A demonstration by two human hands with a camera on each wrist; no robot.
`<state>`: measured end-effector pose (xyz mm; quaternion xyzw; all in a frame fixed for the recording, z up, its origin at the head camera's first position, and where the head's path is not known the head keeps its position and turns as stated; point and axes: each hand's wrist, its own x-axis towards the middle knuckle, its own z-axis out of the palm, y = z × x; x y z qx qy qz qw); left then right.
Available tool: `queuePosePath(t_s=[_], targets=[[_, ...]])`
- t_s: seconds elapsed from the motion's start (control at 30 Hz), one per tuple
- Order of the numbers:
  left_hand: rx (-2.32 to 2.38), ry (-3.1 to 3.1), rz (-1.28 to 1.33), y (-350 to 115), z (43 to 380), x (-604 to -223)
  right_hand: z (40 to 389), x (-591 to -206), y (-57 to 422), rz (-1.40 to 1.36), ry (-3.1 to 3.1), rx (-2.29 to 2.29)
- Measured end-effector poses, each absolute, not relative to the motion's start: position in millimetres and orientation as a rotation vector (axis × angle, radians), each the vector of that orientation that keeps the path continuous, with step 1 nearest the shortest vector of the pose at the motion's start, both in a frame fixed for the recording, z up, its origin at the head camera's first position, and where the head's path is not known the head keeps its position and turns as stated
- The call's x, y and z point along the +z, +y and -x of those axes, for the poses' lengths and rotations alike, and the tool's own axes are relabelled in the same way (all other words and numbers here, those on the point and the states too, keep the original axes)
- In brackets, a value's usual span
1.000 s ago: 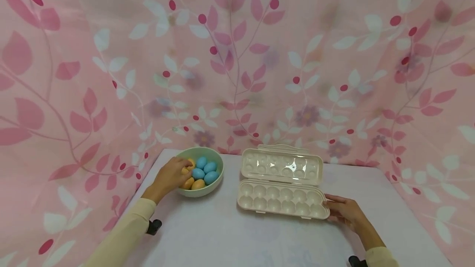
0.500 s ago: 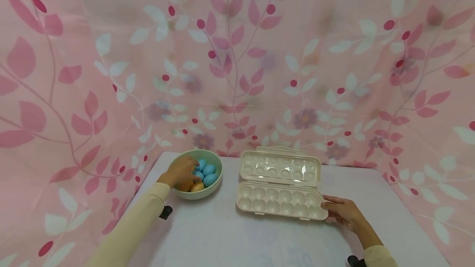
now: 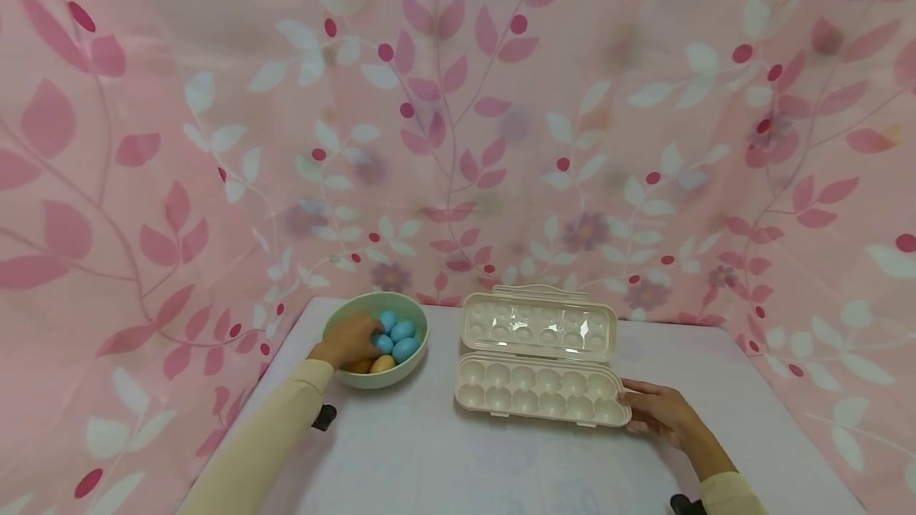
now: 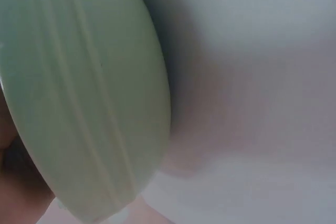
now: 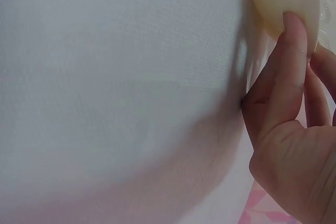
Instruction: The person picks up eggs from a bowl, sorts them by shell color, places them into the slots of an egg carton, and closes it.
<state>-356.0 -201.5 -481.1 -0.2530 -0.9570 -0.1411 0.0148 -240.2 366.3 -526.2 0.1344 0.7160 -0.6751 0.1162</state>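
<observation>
In the head view, a pale green bowl (image 3: 417,356) holds several blue eggs (image 3: 404,331) and yellow-orange eggs (image 3: 382,364). My left hand (image 3: 349,340) reaches down inside its left half, fingers bent over the eggs. Whether those fingers grip an egg I cannot tell, since the back of the hand covers them; the left wrist view shows mainly the bowl's outer wall (image 4: 100,93). A cream plastic egg carton (image 3: 538,392) lies with its lid folded back and its cups bare. My right hand (image 3: 661,410) pinches the carton's right end between thumb and fingers.
The clear-topped lid (image 3: 540,327) leans behind the carton. Both stand on a table with a white cloth (image 3: 429,451). Pink floral fabric (image 3: 458,141) hangs close behind the table and along both sides.
My left hand has moved from the bowl's left rim deeper in among the eggs, covering most of the yellow-orange ones. The right hand keeps its hold on the carton.
</observation>
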Motion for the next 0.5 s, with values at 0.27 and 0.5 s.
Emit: queuePosePath(t_s=[0.27,0.5], targets=[[-0.433,-2.985,0.807,-195.0,357.4,-485.7,240.2,-526.5,366.0,-0.379,2.090,-1.989],[-0.408,-2.914,0.837,-194.7,359.9,-490.9,238.6,-524.0,366.4,-0.339,2.080,-1.985]])
